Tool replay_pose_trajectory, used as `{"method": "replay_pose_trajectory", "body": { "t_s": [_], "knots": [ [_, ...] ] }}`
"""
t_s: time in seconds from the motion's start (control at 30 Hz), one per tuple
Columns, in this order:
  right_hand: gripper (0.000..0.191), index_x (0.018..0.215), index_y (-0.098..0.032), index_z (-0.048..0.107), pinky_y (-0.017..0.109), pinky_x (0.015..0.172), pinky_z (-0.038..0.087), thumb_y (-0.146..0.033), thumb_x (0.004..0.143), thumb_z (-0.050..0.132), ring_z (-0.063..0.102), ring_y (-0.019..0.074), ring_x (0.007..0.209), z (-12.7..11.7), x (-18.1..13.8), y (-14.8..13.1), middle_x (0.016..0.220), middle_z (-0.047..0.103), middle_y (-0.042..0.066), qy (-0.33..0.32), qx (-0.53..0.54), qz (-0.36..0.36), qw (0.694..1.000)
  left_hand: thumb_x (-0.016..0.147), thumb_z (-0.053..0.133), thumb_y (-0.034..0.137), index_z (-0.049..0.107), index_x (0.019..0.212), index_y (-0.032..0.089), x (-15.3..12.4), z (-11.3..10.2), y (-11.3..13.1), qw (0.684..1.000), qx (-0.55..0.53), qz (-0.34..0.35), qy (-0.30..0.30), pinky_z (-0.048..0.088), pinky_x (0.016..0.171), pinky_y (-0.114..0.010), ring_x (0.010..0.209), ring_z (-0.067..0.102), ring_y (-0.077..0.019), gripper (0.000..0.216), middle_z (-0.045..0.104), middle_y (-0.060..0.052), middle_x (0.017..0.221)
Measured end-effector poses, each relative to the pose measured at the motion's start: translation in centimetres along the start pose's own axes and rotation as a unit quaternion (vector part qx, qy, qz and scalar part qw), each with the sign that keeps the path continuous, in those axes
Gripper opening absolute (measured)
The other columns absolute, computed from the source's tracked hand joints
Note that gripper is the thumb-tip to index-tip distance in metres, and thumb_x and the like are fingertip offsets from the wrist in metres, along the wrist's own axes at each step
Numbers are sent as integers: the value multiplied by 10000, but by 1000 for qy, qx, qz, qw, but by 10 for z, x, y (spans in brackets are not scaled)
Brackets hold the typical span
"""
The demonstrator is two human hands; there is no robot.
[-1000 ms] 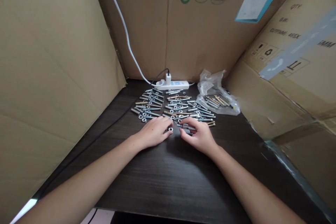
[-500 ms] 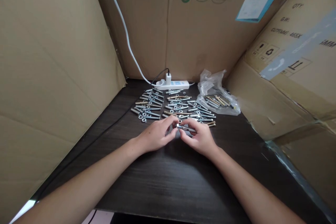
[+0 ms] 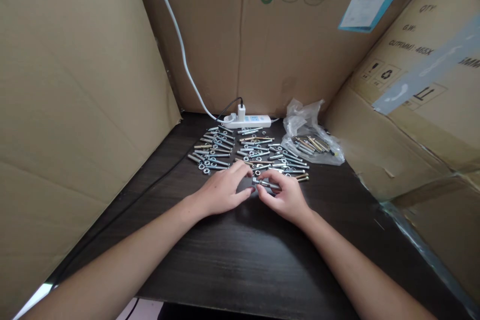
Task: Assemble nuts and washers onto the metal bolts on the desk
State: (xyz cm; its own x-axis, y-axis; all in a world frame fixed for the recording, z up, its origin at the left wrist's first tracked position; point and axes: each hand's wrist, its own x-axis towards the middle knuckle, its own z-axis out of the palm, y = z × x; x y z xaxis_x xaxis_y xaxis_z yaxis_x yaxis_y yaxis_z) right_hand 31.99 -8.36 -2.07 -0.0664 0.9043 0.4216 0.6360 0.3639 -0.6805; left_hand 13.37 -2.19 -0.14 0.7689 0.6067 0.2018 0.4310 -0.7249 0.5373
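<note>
Between the thumb and fingers of my right hand [image 3: 283,194] lies a silver expansion bolt [image 3: 265,183], its nut end pointing left. My left hand [image 3: 225,187] is just left of that end, thumb and fingers apart, with a small gap to the nut. Beyond my hands, loose bolts, sleeves, nuts and washers are spread in clusters: a left group [image 3: 217,149] and a middle group [image 3: 255,149]. More bolts [image 3: 294,160] lie to the right. Part of the held bolt is hidden by my right fingers.
A clear plastic bag [image 3: 300,122] with bolts in it lies at the back right. Behind the hardware stands a white power strip [image 3: 258,121] with a plugged-in charger. Cardboard walls [image 3: 202,35] enclose the dark table [image 3: 225,260]; a black cable [image 3: 138,201] crosses its left side.
My left thumb and fingers have spread and come off the nut end of the bolt. My right hand keeps its hold in nearly the same place.
</note>
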Motion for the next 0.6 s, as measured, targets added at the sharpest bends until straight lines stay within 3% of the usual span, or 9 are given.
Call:
{"method": "replay_pose_trajectory", "body": {
  "t_s": [0.1,0.27,0.4,0.53,0.6],
  "knots": [
    [130,864,-170,606,186,507,446,-246,759,595,536,93,527,-1,0,-1,680,625,-6,-2,-3,-6,1000,887,449,278,499,937,199,1,-2,2,1000,4,17,-24,443,748,-297,846,545,-176,106,541,-26,963],
    [120,855,-176,605,184,502,445,-248,762,585,543,96,532,0,0,-1,671,624,-8,-12,-7,-10,1000,962,282,282,475,873,184,1,-2,4,998,-25,39,-28,430,745,-286,811,524,-154,233,519,-22,894],
    [112,835,-175,600,177,444,401,-257,761,585,485,82,474,0,0,-1,602,575,-24,-7,9,3,1000,930,378,269,459,1008,201,0,0,3,999,-17,47,-14,439,763,-300,851,530,-164,131,516,-32,989],
    [120,837,-176,599,181,438,392,-270,763,582,465,81,462,1,1,1,593,564,-27,-5,26,12,1000,854,505,267,352,1213,229,-3,0,3,999,-23,44,11,463,811,-335,921,539,-181,392,459,-68,1178],
    [122,832,-176,599,186,440,391,-275,763,582,459,80,457,1,1,2,597,565,-25,-3,24,15,1000,855,510,298,355,1215,223,-3,0,3,999,-17,38,17,463,834,-356,946,538,-194,400,457,-74,1181]
  ]
}}
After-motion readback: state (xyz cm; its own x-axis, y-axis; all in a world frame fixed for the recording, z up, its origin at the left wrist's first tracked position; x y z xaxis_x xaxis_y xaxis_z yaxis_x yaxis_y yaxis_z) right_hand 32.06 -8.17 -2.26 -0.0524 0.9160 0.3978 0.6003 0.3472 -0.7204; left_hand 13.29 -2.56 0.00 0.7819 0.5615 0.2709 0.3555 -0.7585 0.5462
